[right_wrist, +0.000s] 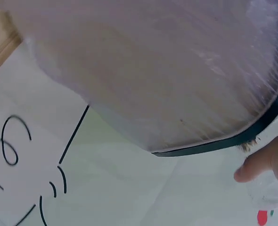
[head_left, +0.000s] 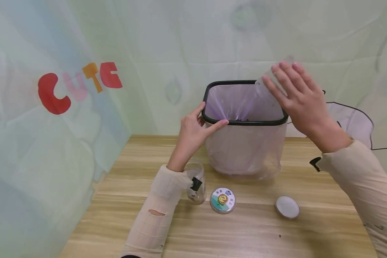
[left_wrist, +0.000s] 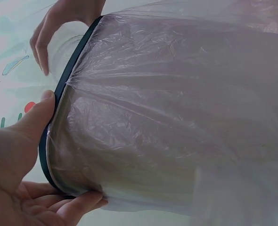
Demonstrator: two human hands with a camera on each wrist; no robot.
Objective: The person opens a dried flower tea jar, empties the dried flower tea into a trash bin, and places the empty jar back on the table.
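A bin (head_left: 245,150) with a black rim and a thin translucent liner stands toward the back of the table. My left hand (head_left: 193,130) grips its near left corner, thumb over the rim and fingertips underneath, as the left wrist view shows too. Over the bin's right side, my right hand (head_left: 300,93) holds a clear jar (head_left: 267,86), tilted and partly hidden by the fingers. In the right wrist view, brownish bits (right_wrist: 249,144) show beside the rim near the jar's mouth. Dark bits (head_left: 242,120) lie deep in the liner.
Another clear jar (head_left: 196,179) stands behind my left wrist. Nearer me lie a round lid with a sun picture (head_left: 223,200) and a plain whitish lid (head_left: 287,207). A dark speck (head_left: 280,235) is on the wooden table (head_left: 245,233). A printed cloth (head_left: 180,43) hangs behind.
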